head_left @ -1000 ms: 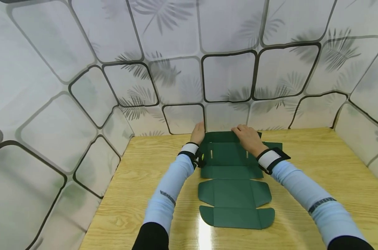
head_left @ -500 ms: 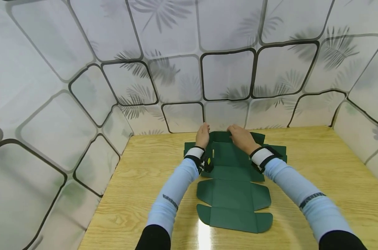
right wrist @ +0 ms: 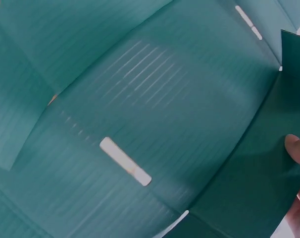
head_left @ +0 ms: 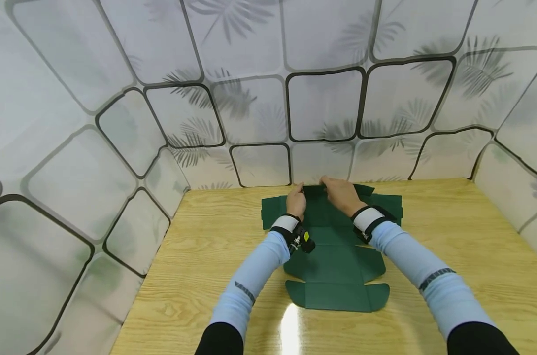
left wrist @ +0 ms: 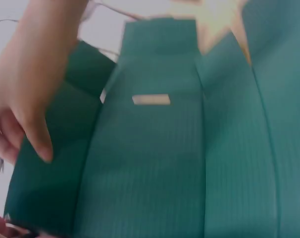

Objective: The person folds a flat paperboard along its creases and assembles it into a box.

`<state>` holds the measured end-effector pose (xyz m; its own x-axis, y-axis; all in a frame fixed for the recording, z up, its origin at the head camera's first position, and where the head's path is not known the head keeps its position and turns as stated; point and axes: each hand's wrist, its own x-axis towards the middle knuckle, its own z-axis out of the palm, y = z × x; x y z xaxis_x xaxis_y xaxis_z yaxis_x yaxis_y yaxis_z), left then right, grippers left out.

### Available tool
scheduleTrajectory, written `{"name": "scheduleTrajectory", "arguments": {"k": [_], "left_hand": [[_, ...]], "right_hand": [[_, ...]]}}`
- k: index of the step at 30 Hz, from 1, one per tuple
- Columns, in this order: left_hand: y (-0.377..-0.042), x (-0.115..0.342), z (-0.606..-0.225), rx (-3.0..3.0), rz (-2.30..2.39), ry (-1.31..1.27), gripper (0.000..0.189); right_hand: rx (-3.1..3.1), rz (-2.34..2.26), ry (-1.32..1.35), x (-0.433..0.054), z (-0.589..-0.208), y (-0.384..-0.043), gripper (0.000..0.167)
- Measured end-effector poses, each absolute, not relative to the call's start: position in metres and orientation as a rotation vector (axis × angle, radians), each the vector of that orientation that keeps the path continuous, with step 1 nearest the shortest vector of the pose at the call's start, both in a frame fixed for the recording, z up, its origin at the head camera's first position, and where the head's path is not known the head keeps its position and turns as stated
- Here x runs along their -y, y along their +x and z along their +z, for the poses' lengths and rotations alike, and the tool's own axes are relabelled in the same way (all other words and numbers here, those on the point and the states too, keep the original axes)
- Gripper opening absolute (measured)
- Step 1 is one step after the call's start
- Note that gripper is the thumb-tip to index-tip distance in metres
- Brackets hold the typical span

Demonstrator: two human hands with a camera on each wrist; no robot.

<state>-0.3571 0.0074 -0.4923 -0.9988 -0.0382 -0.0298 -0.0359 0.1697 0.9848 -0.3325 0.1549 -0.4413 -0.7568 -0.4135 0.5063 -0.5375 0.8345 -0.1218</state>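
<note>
A dark green, unfolded cardboard box (head_left: 332,266) lies on the table. Its back flap (left wrist: 56,173) stands raised in the left wrist view. My right hand (head_left: 343,196) pinches this flap near its middle, thumb (right wrist: 299,149) on the inner face and fingers behind. At the flap's left end, my left hand (head_left: 296,202) grips the edge; its fingers are largely hidden. Pale slots (right wrist: 125,161) show in the panel in front of the flap. Side tabs (head_left: 272,212) stick out left and right.
The wood-grain table (head_left: 206,266) reaches back to a patterned cloth wall (head_left: 259,113), right behind the hands. Similar cloth (head_left: 42,236) hangs along the left side and on the right. Cameras (head_left: 306,242) are strapped on both wrists.
My left hand has moved right, onto the left end of the back flap, uncovering the left side tab. My right hand has slid slightly left. The box's front edge has shifted away from me.
</note>
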Motion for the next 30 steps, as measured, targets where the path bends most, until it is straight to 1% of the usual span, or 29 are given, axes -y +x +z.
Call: {"name": "scheduleTrajectory", "arguments": {"k": [1,3,5,7,9,13,20,24,30], "left_hand": [[-0.348,-0.004,-0.478,2.451,-1.956,0.041,0.051],[-0.331,0.002,-0.451,2.584,-1.775,-0.117,0.065],[-0.326,0.006,-0.440,2.678,-1.558,-0.301,0.070],[-0.326,0.011,-0.437,2.742,-1.297,-0.454,0.069],[-0.328,0.015,-0.439,2.782,-1.061,-0.539,0.061],[-0.333,0.020,-0.444,2.823,-0.761,-0.511,0.039],[-0.333,0.024,-0.448,2.751,-0.588,-0.564,0.014],[-0.331,0.022,-0.452,2.658,-0.507,-0.539,0.014],[-0.328,0.018,-0.453,2.620,-0.435,-0.575,0.017]], "right_hand": [[2.544,0.359,0.710,-0.156,-0.441,-0.333,0.017],[2.538,0.358,0.728,-0.158,-0.442,-0.334,0.017],[2.515,0.363,0.746,-0.159,-0.443,-0.334,0.017],[2.479,0.360,0.758,-0.159,-0.444,-0.335,0.019],[2.441,0.356,0.772,-0.159,-0.445,-0.335,0.020],[2.385,0.313,0.800,-0.156,-0.449,-0.333,0.019],[2.349,0.320,0.804,-0.150,-0.451,-0.327,0.016],[2.312,0.308,0.820,-0.147,-0.451,-0.328,0.015],[2.284,0.333,0.812,-0.150,-0.452,-0.327,0.016]]}}
